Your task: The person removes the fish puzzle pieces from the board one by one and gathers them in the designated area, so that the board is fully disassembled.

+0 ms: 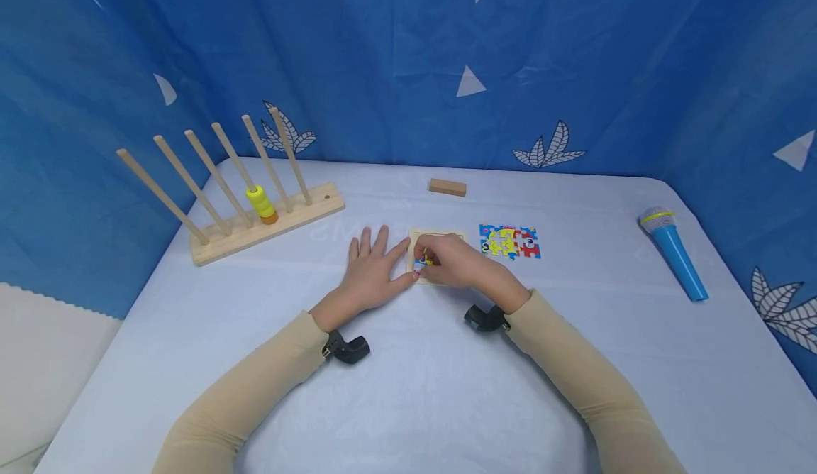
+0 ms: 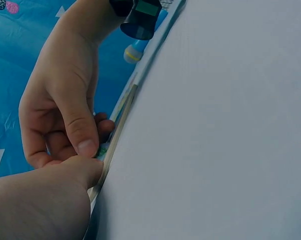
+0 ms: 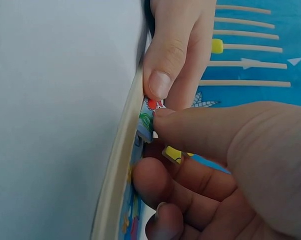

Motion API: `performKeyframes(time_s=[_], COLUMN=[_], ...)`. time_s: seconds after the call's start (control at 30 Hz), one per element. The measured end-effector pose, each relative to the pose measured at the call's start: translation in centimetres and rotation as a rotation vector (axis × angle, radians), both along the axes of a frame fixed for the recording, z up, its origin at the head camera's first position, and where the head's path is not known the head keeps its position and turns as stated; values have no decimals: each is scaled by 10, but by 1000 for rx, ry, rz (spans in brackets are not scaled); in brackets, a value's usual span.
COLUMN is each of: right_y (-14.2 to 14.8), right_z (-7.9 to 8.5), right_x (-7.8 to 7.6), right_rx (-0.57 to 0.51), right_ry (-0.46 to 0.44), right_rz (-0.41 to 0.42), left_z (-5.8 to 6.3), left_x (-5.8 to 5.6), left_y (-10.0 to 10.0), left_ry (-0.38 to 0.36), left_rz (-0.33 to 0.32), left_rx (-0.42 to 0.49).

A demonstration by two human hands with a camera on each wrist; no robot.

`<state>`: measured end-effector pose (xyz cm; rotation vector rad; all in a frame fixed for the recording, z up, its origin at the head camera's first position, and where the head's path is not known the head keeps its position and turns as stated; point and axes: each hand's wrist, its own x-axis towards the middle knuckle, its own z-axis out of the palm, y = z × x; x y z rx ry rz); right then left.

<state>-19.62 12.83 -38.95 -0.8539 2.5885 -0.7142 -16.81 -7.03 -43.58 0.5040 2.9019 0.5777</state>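
My left hand point(image 1: 370, 275) lies palm down with fingers spread; its thumb and index finger reach the left side of a small wooden puzzle tray point(image 1: 411, 236). Over the tray, my right hand point(image 1: 456, 261) has curled fingers. In the right wrist view, a yellow jigsaw piece point(image 3: 173, 154) is pinched among the right fingers. The right thumb touches a jigsaw piece with red and green print point(image 3: 146, 120), tilted at the tray's edge beside the left thumb. More printed pieces lie inside the tray, largely hidden by the right hand.
Right of the tray lies a group of joined jigsaw pieces point(image 1: 509, 241). A wooden block point(image 1: 447, 187) sits behind. A pegged wooden stand point(image 1: 274, 229) with yellow beads point(image 1: 259, 201) occupies the back left; a blue toy microphone point(image 1: 678, 255) lies far right.
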Motion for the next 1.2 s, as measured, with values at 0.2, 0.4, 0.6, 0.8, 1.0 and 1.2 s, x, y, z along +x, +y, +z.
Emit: performKeyframes(time_s=[0.2, 0.4, 0.6, 0.8, 1.0, 1.2], right_y=[2, 6, 13, 29, 58, 90], right_z=[-1, -1, 8, 18, 23, 21], right_x=[-2, -3, -4, -8, -7, -4], right_rx=[-13, -43, -52, -25, -36, -10], right_ry=[12, 25, 3, 5, 37, 28], right_rz=[-2, -3, -42, -101, -164, -217], left_z=[0, 1, 2, 2, 0, 0], left_x=[0, 0, 0, 1, 1, 1], left_y=[0, 0, 1, 2, 2, 0], left_ry=[-3, -2, -4, -14, -8, -5], left_rz=[0, -4, -2, 9, 11, 1], left_rx=[0, 3, -6, -10, -4, 3])
